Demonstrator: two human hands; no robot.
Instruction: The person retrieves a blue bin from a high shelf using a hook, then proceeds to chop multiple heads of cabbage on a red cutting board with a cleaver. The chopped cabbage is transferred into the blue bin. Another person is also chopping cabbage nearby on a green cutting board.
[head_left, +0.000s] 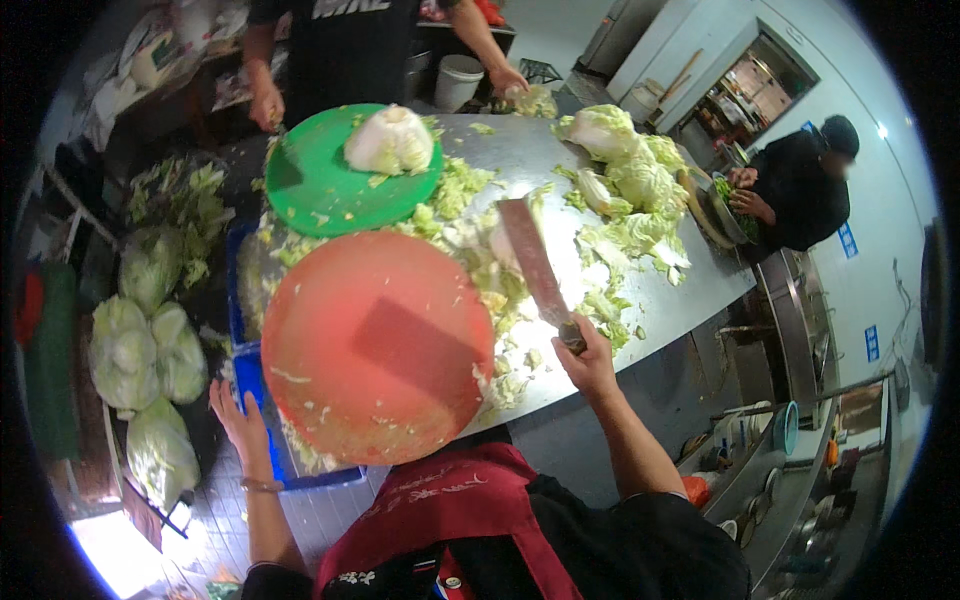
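Note:
My right hand grips the handle of a Chinese cleaver, its broad blade raised above the steel table and angled away from me. Before me lies a round red chopping board with small cabbage scraps on it and the cleaver's dark shadow across it. My left hand is empty, fingers apart, at the left of the board near the rim of a blue crate. Cut cabbage leaves are scattered between the boards and under the cleaver.
A round green board carries a cut napa cabbage; a co-worker stands behind it. Cabbage heads and leaves pile at the right. Whole cabbages stand at the left. Another person handles greens in a basin.

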